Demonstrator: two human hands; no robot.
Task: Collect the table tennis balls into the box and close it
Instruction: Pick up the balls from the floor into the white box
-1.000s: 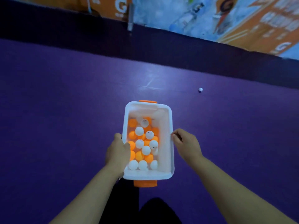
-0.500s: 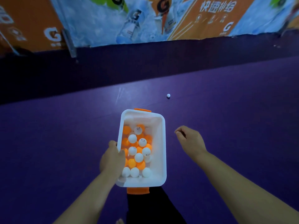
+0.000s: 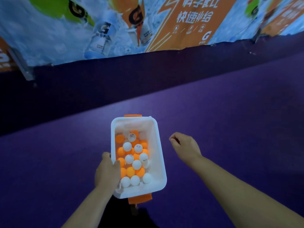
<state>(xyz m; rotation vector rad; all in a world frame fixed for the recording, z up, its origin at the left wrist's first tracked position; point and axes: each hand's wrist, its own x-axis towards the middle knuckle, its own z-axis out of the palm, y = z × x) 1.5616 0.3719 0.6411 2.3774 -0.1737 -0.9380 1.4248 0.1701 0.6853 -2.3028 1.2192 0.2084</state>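
**Operator:** Where's the box?

**Spotter:** White box (image 3: 158,153), centre of view, in front of you, carried over the purple floor (image 3: 230,129). Top open. Orange latch on the far end (image 3: 133,115), another on the near end (image 3: 139,198).

**Operator:** Left hand?

**Spotter:** Your left hand (image 3: 107,173) grips the box's left rim, towards the near end. Thumb hooked over the rim on the inside, fingers wrapped round the outside wall.

**Operator:** And the right?

**Spotter:** Your right hand (image 3: 185,148) is out to the right of the box, apart from it, not touching. Fingers loosely curled, thumb close to the forefinger. Nothing seen in it.

**Operator:** The balls?

**Spotter:** Table tennis balls (image 3: 136,164) are inside the box, white and orange mixed, piled against the left wall and near end. The far-right part of the box bottom is bare.

**Operator:** Surroundings?

**Spotter:** Drinks banner (image 3: 115,30) along the far side, blue and orange, above a dark strip of floor.
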